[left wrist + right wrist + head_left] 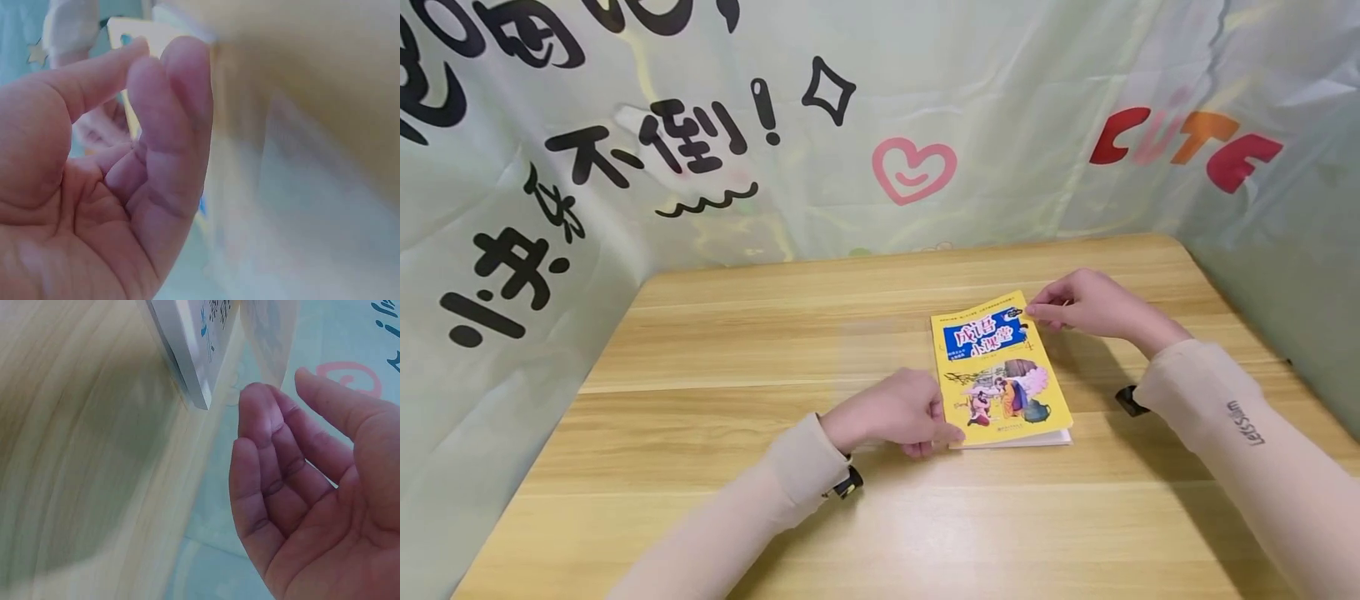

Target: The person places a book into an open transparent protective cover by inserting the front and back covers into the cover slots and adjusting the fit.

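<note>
A book (pixel 1000 392) with a yellow cover, a blue title block and a colourful drawing lies on the wooden table. At its upper right corner my right hand (pixel 1086 304) pinches the cover between thumb and fingers. That cover (pixel 270 334) stands lifted off the white pages (pixel 187 356) in the right wrist view. My left hand (pixel 898 412) holds the book's lower left corner, its thumb over the cover and its other fingers curled at the edge. In the left wrist view, the left fingers (pixel 165 137) hide most of the book.
The wooden table (pixel 737 358) extends around the book on all sides. A pale curtain (pixel 1015 92) with black lettering, a pink heart (pixel 914 171) and the word CUTE hangs along the back and sides. Both wrists carry small black devices below the sleeve cuffs.
</note>
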Action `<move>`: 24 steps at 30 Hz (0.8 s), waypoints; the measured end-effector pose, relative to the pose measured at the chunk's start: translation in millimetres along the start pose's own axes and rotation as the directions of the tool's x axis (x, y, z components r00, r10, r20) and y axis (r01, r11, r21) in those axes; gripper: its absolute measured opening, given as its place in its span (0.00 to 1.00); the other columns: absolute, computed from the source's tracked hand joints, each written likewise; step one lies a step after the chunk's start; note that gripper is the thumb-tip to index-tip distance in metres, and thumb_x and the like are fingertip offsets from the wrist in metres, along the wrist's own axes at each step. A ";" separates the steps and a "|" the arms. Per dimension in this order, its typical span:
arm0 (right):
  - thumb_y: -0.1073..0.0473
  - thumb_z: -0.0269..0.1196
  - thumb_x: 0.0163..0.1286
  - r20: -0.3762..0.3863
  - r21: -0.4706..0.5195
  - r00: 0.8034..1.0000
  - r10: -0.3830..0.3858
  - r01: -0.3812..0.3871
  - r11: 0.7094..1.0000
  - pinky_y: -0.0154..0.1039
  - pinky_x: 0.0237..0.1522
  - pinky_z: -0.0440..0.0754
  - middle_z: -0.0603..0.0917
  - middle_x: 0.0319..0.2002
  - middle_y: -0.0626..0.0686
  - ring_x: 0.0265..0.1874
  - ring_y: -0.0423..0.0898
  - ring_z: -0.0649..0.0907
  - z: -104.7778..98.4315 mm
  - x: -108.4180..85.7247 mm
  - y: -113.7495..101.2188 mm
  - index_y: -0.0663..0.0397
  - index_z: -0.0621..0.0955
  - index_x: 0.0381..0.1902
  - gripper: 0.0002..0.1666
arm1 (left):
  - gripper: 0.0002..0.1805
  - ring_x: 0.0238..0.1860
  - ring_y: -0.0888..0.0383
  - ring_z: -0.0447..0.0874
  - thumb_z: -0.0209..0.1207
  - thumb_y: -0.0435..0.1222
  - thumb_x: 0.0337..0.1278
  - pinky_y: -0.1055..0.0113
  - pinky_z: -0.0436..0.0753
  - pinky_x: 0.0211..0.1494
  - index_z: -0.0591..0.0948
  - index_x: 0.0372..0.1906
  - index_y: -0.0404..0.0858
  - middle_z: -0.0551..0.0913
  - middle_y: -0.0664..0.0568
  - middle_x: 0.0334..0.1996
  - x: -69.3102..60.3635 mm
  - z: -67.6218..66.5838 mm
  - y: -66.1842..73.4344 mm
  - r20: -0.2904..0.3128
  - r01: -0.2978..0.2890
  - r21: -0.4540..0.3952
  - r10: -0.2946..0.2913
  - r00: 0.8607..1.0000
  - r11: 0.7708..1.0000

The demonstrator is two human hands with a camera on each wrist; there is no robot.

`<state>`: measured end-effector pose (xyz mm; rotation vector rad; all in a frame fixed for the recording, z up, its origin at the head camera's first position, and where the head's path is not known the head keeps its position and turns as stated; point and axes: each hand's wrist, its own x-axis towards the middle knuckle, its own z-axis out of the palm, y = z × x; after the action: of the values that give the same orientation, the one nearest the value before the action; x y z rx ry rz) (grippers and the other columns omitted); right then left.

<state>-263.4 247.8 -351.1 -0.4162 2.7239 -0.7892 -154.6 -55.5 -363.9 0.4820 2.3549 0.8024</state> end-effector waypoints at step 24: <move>0.46 0.68 0.78 -0.075 0.041 0.986 -0.150 0.153 0.987 0.31 0.47 0.86 0.92 0.55 0.57 0.49 0.52 0.91 -0.2 -24.9 -27.3 0.55 0.87 0.63 0.24 | 0.46 0.80 0.39 0.68 0.66 0.57 0.71 0.48 0.69 0.84 0.69 0.76 0.26 0.73 0.31 0.76 3.0 -28.8 -40.0 -0.284 0.118 0.229 -0.049 0.958 0.966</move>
<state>-235.2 234.4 -331.4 -0.6014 2.7585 -0.9223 -181.0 -96.4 -372.5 0.3859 2.7327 0.5719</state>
